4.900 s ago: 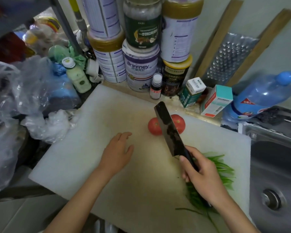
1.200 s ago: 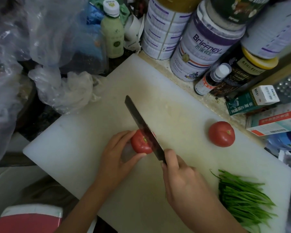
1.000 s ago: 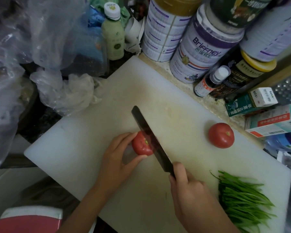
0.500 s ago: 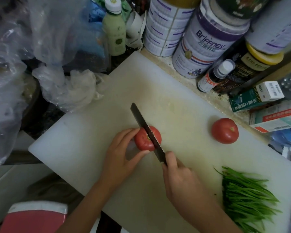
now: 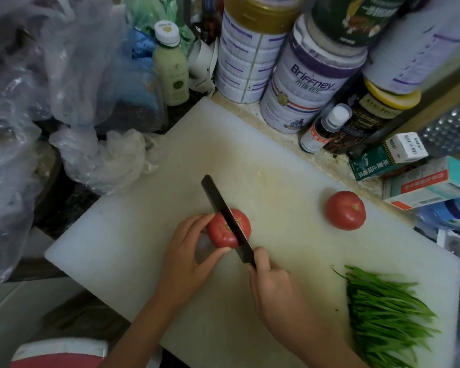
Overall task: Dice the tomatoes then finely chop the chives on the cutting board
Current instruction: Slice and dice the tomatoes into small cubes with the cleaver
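Left hand (image 5: 186,258) now holds one tomato (image 5: 218,235) under the knife (image 5: 229,221).

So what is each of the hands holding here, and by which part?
The left hand pinches the nearer tomato by its left side. The right hand grips the knife by its handle.

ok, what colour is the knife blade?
Black. The blade shows best in the head view, the only view here.

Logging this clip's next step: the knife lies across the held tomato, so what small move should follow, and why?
Probably press the knife straight down to halve the tomato: the blade sits across its stem scar, the left hand steadies it, the right hand grips the knife.
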A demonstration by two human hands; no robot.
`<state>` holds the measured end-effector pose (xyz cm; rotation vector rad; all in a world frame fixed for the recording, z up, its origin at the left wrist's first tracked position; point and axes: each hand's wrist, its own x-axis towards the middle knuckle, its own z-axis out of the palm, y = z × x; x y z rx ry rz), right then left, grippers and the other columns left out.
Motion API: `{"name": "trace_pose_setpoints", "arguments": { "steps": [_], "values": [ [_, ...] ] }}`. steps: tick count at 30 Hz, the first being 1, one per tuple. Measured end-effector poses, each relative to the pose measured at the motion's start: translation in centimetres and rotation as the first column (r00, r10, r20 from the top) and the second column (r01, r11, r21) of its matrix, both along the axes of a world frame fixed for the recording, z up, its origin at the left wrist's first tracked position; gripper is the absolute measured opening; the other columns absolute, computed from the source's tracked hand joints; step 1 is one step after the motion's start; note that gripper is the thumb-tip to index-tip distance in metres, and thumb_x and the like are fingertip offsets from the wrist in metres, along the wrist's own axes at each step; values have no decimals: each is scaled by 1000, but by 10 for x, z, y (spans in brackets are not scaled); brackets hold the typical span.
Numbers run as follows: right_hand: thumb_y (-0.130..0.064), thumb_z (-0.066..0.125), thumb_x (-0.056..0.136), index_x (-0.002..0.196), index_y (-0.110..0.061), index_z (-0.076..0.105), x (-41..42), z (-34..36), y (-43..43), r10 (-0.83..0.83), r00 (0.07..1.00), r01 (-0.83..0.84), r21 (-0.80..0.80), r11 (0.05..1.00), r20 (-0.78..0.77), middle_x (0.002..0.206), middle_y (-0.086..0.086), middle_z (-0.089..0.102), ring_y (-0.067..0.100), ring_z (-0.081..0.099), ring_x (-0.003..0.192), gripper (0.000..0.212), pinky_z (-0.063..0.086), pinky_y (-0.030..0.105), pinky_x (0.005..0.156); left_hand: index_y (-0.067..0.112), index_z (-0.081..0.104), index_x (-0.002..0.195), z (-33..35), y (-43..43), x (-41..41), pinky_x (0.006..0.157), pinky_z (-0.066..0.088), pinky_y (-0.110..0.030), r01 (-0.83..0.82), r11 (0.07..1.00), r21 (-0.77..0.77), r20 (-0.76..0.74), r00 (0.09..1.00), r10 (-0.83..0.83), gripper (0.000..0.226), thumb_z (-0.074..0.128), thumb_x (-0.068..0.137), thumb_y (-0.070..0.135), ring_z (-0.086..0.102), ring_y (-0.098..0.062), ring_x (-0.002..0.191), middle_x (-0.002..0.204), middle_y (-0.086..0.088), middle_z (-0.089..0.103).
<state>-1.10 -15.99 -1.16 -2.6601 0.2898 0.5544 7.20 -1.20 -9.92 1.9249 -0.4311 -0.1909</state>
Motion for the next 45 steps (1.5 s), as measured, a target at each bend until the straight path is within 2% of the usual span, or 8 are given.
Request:
{"name": "trace_pose_setpoints", "arguments": {
  "steps": [8,10,20,24,29,33,36,45],
  "values": [
    [-35,16,101,107,-23,22,-22,1,2,-55,986,51,-30,998,-156,89,2,46,28,46,73,14,38,36,62,47,45,126,7,2,4,97,36,-6,46,999,-16,-78,996,-47,54,64,76,56,50,2,118,130,20,49],
    [-23,24,102,104,-21,22,-13,-1,3,-41,993,39,-19,999,-111,90,6,56,33,56,78,3,43,40,66,46,46,125,7,2,3,95,37,-5,46,999,-30,-89,995,-48,54,66,75,55,52,3,116,129,18,51],
    [-9,34,97,123,-11,23,11,-13,4,43,994,-38,-44,998,101,99,14,61,38,60,85,29,36,39,62,46,45,126,13,3,2,95,40,-7,33,999,6,-185,982,-31,60,72,73,54,53,6,116,130,17,54],
    [-8,33,98,134,-8,23,-1,-11,-4,104,994,-99,-100,990,44,110,13,58,36,60,94,37,37,38,66,42,47,121,22,-1,-5,92,40,-5,1,1000,-1,-215,977,-1,58,80,81,15,54,11,113,127,15,57],
    [-17,28,101,125,-10,31,-15,-2,-18,121,991,-118,-58,991,49,105,11,59,38,60,89,24,35,39,62,38,47,114,33,-2,-14,90,38,-2,-61,998,31,-189,980,65,60,80,77,4,53,17,108,119,19,57],
    [-31,29,102,117,-15,39,-15,11,-32,95,967,-130,139,982,236,84,3,57,29,57,67,24,43,42,58,37,47,114,34,-1,-28,90,38,-3,-119,992,48,-172,977,126,61,85,73,10,54,13,109,117,20,57],
    [-33,36,99,106,-25,45,-25,25,-42,-26,956,-91,376,922,293,63,-8,46,12,45,50,13,32,24,46,31,44,124,31,-1,-35,91,38,-3,-163,983,84,-159,972,175,70,86,72,11,51,16,110,122,20,51],
    [-26,42,98,75,-38,54,-53,40,-56,-343,937,274,748,605,-66,65,21,50,21,48,46,28,42,30,50,31,43,130,43,6,-48,92,42,-4,-98,991,91,-220,969,116,74,81,75,1,47,19,113,127,13,39]
  ]
}}
